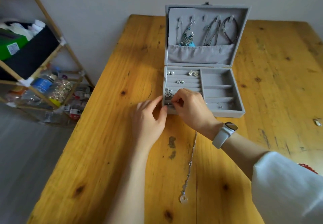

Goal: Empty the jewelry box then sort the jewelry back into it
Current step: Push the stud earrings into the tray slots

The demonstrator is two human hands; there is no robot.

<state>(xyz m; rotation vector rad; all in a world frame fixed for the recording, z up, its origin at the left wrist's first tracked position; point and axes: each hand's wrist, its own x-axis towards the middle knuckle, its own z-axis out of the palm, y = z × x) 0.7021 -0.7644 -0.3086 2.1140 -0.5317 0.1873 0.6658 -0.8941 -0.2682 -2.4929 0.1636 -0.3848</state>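
From the head view, no writing can be read: a green box (12, 46) on the wooden shelf rack (43, 52), well left of the jewelry box (225, 112), carries a white label too blurred to make out, and a bottle (42, 83) with a blue label below it is just as unclear.

The grey jewelry box stands open on the yellow wooden tabletop (108, 136), its lid (243, 31) upright against the wall. Inside the lid hang a dangling earring with turquoise pieces (187, 37), thin chains (212, 33) and a dark beaded strand (232, 29), their lower ends dropping into a fabric pocket. In the box's left half, the ring rolls hold pearl studs (170, 72), a sparkling pair (193, 73), a small silver pair (180, 82) and a silver cluster (169, 93).

A silver necklace with a pale ring pendant (183, 199) lies on the tabletop in front of the box, partly under the right wrist, which wears a white watch (224, 133). A small silver piece (317, 122) lies well right of the box.

The left hand (148, 120) grips the box's near left corner, thumb on the front edge. The right hand (191, 107) reaches over the nearest ring roll, fingers (175, 101) pinched together on something too small to identify, beside a tiny stud (168, 104).
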